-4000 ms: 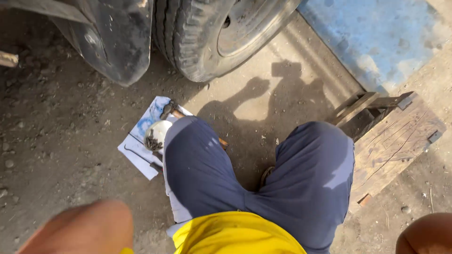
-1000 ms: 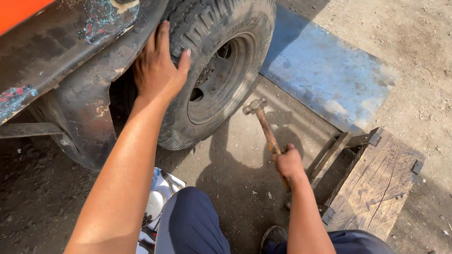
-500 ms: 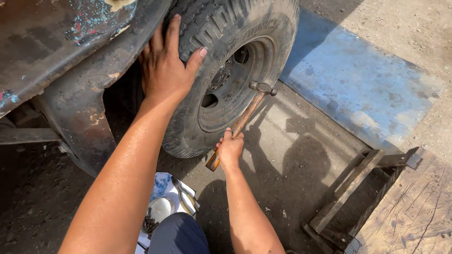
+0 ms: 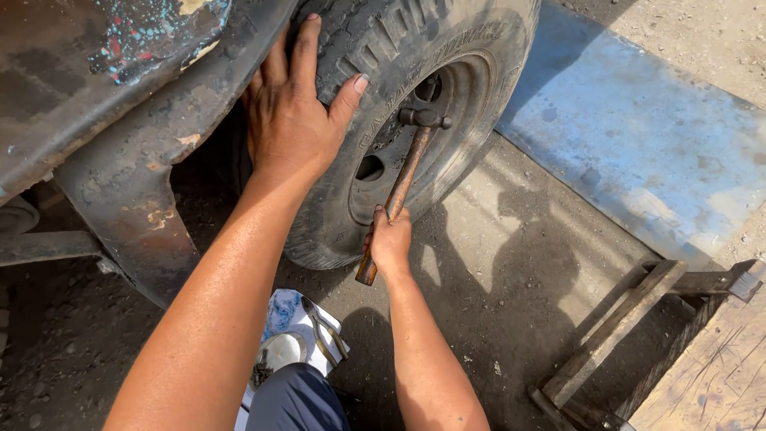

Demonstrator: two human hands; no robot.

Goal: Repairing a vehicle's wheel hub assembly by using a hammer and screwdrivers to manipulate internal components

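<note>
A worn black tyre (image 4: 447, 48) on a dark wheel rim (image 4: 403, 152) fills the upper middle. My left hand (image 4: 295, 120) lies flat and spread on the tyre's tread, beside a rusty mudguard (image 4: 136, 207). My right hand (image 4: 389, 239) grips the wooden handle of a hammer (image 4: 403, 179). The hammer's metal head is up against the rim near its centre.
A blue painted slab (image 4: 638, 136) lies on the ground to the right. A wooden frame and plank (image 4: 638, 335) sit at the lower right. Below the wheel, a printed sheet (image 4: 287, 327) holds a round metal part and pliers, by my knee.
My right hand has swung the hammer from out over the ground in to the wheel rim. My left hand has stayed pressed on the tyre. The view has moved closer to the wheel.
</note>
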